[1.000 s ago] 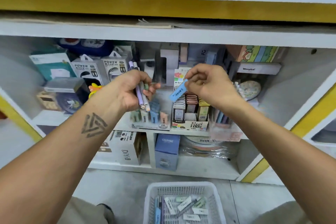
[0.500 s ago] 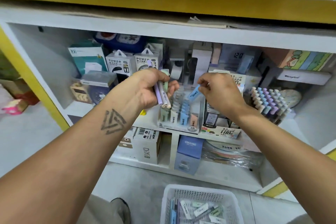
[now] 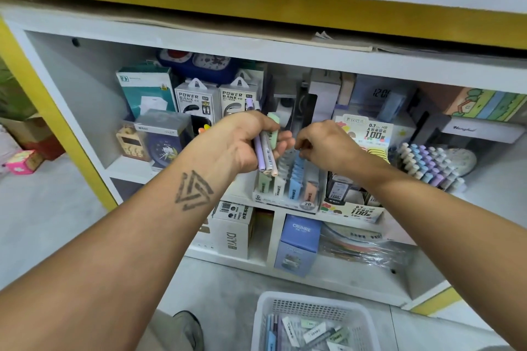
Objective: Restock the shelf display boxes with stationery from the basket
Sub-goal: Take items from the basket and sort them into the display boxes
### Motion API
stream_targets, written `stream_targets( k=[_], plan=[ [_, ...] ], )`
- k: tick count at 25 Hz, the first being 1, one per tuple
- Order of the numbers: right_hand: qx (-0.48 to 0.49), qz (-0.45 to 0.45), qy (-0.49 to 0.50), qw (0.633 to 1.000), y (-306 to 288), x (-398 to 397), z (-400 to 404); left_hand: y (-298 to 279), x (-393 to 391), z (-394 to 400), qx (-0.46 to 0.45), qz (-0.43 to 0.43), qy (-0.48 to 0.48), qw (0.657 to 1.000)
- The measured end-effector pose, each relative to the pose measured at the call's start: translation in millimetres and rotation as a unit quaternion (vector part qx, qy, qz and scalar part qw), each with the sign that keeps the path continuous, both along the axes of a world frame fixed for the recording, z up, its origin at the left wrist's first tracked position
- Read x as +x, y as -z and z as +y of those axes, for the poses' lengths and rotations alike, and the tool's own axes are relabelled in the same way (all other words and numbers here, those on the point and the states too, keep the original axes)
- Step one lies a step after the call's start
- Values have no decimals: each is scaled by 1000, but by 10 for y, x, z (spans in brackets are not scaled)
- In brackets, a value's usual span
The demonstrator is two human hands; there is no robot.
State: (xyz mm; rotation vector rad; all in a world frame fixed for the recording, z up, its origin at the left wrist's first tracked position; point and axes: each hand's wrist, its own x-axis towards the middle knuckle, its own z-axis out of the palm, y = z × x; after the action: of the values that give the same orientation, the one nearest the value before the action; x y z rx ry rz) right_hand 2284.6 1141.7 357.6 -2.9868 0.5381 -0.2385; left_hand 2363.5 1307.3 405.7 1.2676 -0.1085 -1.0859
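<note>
My left hand (image 3: 242, 142) grips three pens (image 3: 265, 155) and one green eraser (image 3: 273, 129). My right hand (image 3: 325, 145), just beside it, pinches something I cannot make out above the display box (image 3: 288, 194). Below both hands sits one basket (image 3: 313, 310).

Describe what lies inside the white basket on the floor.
The basket holds loose pens and small labelled stationery packs; the frame edge cuts off its front.
</note>
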Motion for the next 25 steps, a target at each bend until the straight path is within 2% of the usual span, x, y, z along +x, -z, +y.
stream_targets(
  k=[7,12,17,19,20,21,22,23,24,25],
  plan=[
    [-12,5,34,999,-10,19,-13,-4,-21,0,3,-2,3,1000],
    [1,18,23,1000,-1,17,-17,1,-5,2,2,-2,5,1000],
    [15,93,14,995,0,32,40,26,-2,-19,-10,4,14,1000],
    [23,68,24,997,-74,-4,49,30,-27,-48,-16,11,18,1000],
    [61,22,35,997,-128,-46,47,34,-45,-66,-18,13,23,999],
    [153,-40,54,986,-187,-111,46,39,-67,-83,-19,12,35,999],
    [283,-108,68,951,-252,-212,52,41,-106,-105,-20,8,53,998],
    [410,-164,73,894,-323,-341,67,49,-153,-134,-18,0,74,997],
    [493,-197,71,844,-377,-481,72,57,-216,-172,-15,-13,98,995],
    [533,-210,69,817,-402,-624,60,68,-290,-219,-11,-30,121,992]
  ],
)
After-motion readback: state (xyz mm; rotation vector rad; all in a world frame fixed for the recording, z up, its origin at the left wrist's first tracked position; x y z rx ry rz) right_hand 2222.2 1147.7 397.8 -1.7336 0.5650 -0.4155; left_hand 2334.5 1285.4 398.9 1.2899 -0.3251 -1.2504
